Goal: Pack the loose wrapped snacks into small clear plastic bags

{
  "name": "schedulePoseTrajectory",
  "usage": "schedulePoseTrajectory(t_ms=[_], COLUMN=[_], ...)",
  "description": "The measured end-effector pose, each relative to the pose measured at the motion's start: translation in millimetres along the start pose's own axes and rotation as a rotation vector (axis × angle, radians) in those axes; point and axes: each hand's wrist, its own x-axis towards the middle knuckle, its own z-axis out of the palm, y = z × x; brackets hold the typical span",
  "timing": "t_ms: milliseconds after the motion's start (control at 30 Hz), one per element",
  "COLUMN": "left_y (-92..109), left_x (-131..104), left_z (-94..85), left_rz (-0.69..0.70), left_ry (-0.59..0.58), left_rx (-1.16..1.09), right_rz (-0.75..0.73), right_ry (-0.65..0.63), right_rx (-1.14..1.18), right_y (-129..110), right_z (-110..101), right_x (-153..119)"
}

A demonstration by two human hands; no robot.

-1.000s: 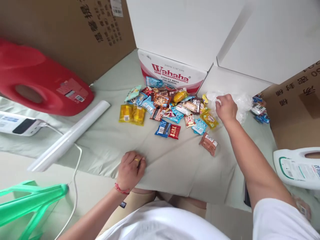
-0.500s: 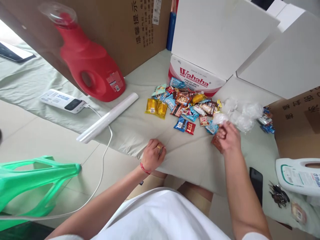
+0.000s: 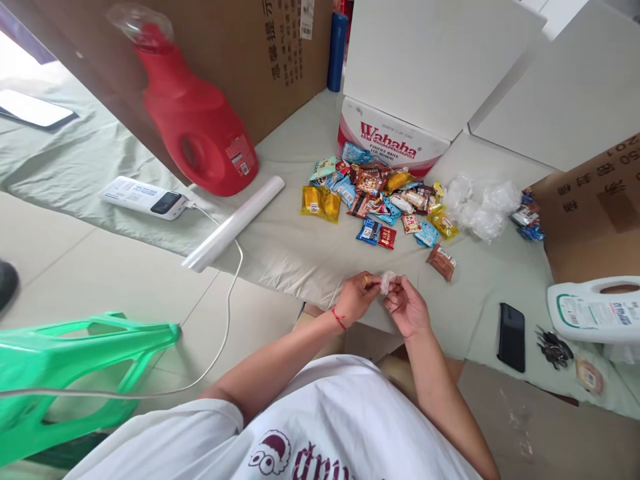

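Observation:
A small crumpled clear plastic bag [image 3: 387, 283] is pinched between both hands above the front edge of the cloth-covered table [image 3: 300, 260]. My left hand [image 3: 356, 297], with a ring and a red string bracelet, grips its left side. From the right, my right hand [image 3: 409, 308] pinches it with thumb and fingertips. More crumpled clear plastic bags [image 3: 483, 207] lie in a heap beyond my right hand. Beside them spreads a pile of wrapped snacks [image 3: 370, 183]. A brown snack packet [image 3: 442, 262] and a yellow packet [image 3: 320, 203] lie apart from the pile's middle.
Behind the snacks stands a Wahaha carton [image 3: 395, 143]. To the left are a red detergent bottle [image 3: 200, 127], a plastic film roll [image 3: 234, 223] and a corded power bank [image 3: 145, 197]. A phone [image 3: 511, 337], keys [image 3: 554, 348] and a white bottle [image 3: 595, 310] sit right. A green stool [image 3: 85, 360] stands on the floor.
My right hand has come back from the plastic heap toward my body, bringing a clear bag. My left hand has moved right to meet it, and both now hold the bag.

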Motion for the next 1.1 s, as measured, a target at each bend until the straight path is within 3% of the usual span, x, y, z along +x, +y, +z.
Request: schedulePoseTrajectory(t_ms=[100,233,333,500,667,733,833,867,933,1033,1100], left_y=[-5.1,-3.8,0.2,4.2,4.8,4.2,2.5,2.1,2.5,6.2,9.6], left_x=[-3.1,-5.3,-5.1,-1.1,-1.2,-3.7,-7.0,-7.5,-7.7,-7.6,-9.9], left_z=[0.6,-5.5,-13.5,-21.8,-21.9,-20.1,-18.0,-18.1,-19.4,-22.0,-22.0], left_rz=[-0.156,-0.274,-0.314,-0.481,-0.482,-0.514,-0.547,-0.549,-0.548,-0.548,-0.539], left_ry=[0.035,-0.024,-0.086,-0.116,-0.137,-0.155,-0.097,-0.074,-0.068,-0.093,-0.075], left_rx=[-0.188,-0.409,-0.505,-0.8,-0.874,-0.889,-0.87,-0.851,-0.811,-0.788,-0.805], right_rz=[-0.179,-0.26,-0.264,-0.153,-0.114,-0.167,-0.528,-0.677,-0.873,-0.848,-0.731], right_ry=[-0.038,0.0,0.02,0.006,0.101,0.18,0.354,0.355,0.217,-0.02,0.013], right_rx=[-0.233,-0.421,-0.365,-0.06,0.001,-0.104,-0.499,-0.679,-1.018,-1.224,-1.161], right_y=[10.0,18.5,14.6,3.4,3.8,4.9,2.8,1.0,-2.3,-0.9,5.4], right_z=[1.8,-5.3,-15.6,-35.7,-51.4,-53.9,-51.1,-48.6,-42.4,-34.0,-30.0], right_x=[-10.9,-18.4,-21.9,-27.0,-21.4,-19.7,-24.6,-27.5,-31.9,-29.1,-22.3])
